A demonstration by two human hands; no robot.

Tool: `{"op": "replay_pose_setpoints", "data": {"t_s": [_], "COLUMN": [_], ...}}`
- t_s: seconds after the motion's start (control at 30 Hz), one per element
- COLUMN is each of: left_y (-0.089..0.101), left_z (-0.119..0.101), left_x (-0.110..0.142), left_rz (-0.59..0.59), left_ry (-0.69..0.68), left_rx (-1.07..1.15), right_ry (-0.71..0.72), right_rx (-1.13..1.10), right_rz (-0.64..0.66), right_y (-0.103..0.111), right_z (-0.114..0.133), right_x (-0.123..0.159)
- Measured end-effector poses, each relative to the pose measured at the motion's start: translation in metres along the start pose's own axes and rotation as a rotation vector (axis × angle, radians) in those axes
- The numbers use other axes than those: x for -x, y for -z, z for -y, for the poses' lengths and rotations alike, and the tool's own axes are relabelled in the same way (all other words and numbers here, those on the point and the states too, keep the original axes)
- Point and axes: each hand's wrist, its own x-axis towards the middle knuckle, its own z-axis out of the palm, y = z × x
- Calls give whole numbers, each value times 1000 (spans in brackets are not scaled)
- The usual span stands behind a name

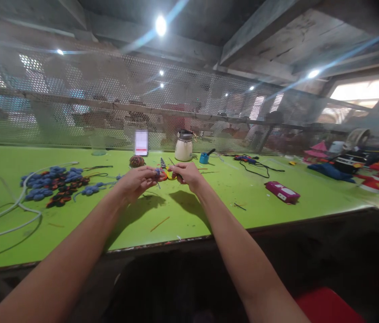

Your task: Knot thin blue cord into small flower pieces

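Blue yarn (158, 172) seemingly pinched between left fingers (148, 173).

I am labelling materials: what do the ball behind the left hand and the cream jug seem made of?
The multicoloured ball: probably yarn, matte, with thin streaks wrapping it. The cream jug: perhaps plastic or coated metal, seemingly satin; its smooth, pale body leaves this open.

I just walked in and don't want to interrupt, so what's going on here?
Someone is doing close handwork over a green table. The left hand pinches a small blue piece; the right hand is close beside it, its grip too small to make out. Scissors show between the hands. A yarn ball sits just beyond the left hand, and fluffy blue pieces lie farther left.
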Motion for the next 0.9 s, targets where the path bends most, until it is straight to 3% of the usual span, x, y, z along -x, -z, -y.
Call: {"op": "replay_pose_setpoints", "data": {"t_s": [0.1, 0.17, 0.27, 0.4, 0.53, 0.67, 0.9], "left_y": [3, 2, -1, -2, -2, -1, 0], "left_z": [-2, -3, -3, -1, 0, 0, 0], "left_x": [-1, -2, -1, 1, 1, 2, 1], "left_rz": [-31, -40, -39, -2, 68, 118, 131], "left_ry": [-27, -29, -28, -6, 0, -21, 4], "left_rx": [6, -3, -40, -119, -163, -226, -242], "right_ry": [12, -2, -37, 157, 343, 310, 252], "right_rx": [481, 743, 854, 521, 155, 48, -8], "right_rz": [-168, -181, -139, -132, 140, 302, 237], "right_y": [7, 11, 13, 10, 6, 3, 3], "right_z": [-10, -15, -16, -10, -1, 3, 2], "right_x": [-8, -11, -12, -10, -3, 4, 3]}}
